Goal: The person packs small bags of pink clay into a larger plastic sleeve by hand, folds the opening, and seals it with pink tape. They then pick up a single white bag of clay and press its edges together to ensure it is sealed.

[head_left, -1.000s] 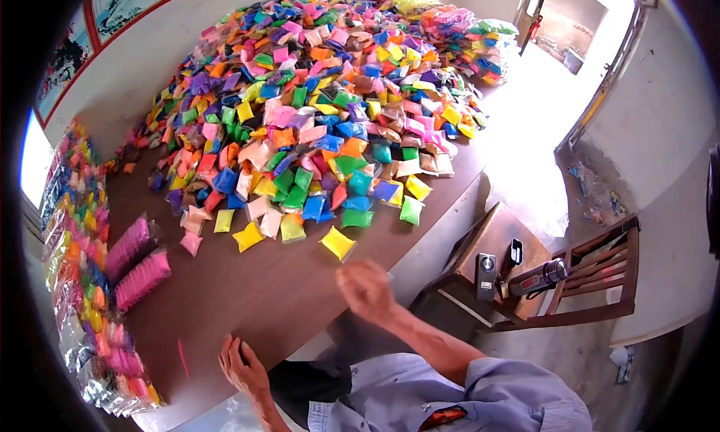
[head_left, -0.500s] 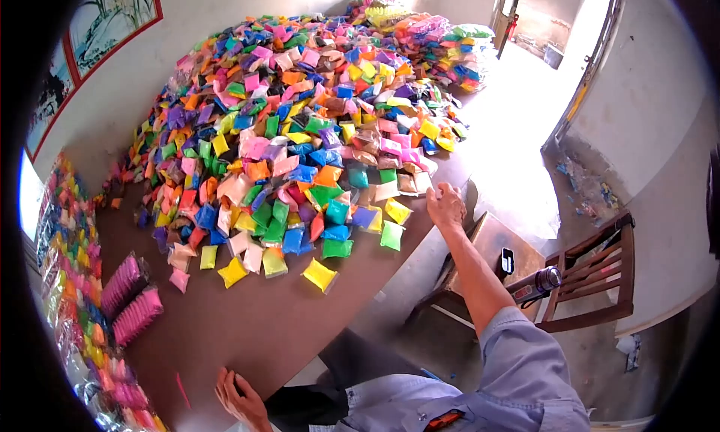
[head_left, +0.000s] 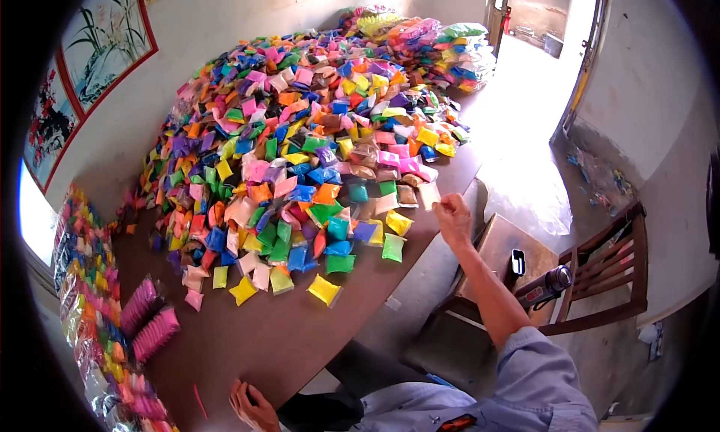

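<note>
A large heap of small coloured packets (head_left: 300,147) covers much of the brown table (head_left: 247,334). At the heap's right edge my right hand (head_left: 454,220) is closed, pinching a pale packet (head_left: 429,196) by its side. My left hand (head_left: 253,406) rests at the table's near edge with its fingers loosely curled and apart, holding nothing. A thin pink strip (head_left: 200,401) lies to the left of it. One yellow packet (head_left: 324,290) lies at the front of the heap.
Two bundles of pink packets (head_left: 156,334) lie on the left, beside filled clear bags (head_left: 97,304). On the right are a small wooden table (head_left: 495,244) with a phone (head_left: 518,262) and a flask (head_left: 544,286), and a wooden chair (head_left: 641,267). Full bags (head_left: 465,53) stand at the back.
My right hand has closed on the pale packet and drawn it slightly away from the heap. The view has shifted a little; my left hand stays at the table edge.
</note>
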The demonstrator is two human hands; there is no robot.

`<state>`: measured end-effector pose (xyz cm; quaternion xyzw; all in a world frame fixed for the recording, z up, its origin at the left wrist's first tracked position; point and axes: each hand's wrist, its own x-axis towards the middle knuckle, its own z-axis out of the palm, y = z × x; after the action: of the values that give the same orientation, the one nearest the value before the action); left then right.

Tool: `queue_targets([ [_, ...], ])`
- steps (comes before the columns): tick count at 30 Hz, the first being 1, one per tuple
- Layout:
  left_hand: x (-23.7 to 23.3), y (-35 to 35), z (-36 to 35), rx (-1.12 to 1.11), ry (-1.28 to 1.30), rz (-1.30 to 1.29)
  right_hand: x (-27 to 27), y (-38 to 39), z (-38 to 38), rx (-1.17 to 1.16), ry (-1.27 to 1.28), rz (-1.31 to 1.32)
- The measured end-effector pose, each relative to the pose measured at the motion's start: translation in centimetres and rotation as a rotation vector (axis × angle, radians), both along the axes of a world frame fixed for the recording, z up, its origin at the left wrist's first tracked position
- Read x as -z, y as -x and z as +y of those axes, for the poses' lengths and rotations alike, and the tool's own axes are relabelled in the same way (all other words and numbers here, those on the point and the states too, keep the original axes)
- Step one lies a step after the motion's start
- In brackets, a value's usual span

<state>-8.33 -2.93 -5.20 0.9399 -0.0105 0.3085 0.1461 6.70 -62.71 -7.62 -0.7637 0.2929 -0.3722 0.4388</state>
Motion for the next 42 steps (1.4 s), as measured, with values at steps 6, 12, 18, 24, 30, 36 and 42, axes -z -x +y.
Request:
queue_targets([
  [6,-0.3,0.0,0.0,-0.011,0.039,0.076,-2.8,3.4,12.6,-0.664,0.039,-0.091],
  [12,-2.6,-1.3,-4.8,0.193,0.687,0.301,-3.9,6.4,29.3,-1.338,0.140,-0.037],
  [18,-2.3,-1.4,-3.0,0.232,0.950,0.454,-3.3,6.6,35.7,-1.504,-0.009,-0.026],
  [24,-0.4,-1.6,-3.2,0.167,1.080,0.318,-2.3,7.4,37.5,-1.410,0.149,0.073],
  [30,1.1,-2.0,-2.4,0.101,0.863,0.342,-1.9,6.8,37.8,-1.411,0.040,0.251],
  [36,-1.1,-1.7,-2.9,0.145,0.980,0.340,-0.5,6.9,38.3,-1.414,0.041,0.173],
  [42,0.3,-1.7,-1.9,0.156,0.996,0.416,-1.8,7.2,38.2,-1.426,-0.009,0.145],
])
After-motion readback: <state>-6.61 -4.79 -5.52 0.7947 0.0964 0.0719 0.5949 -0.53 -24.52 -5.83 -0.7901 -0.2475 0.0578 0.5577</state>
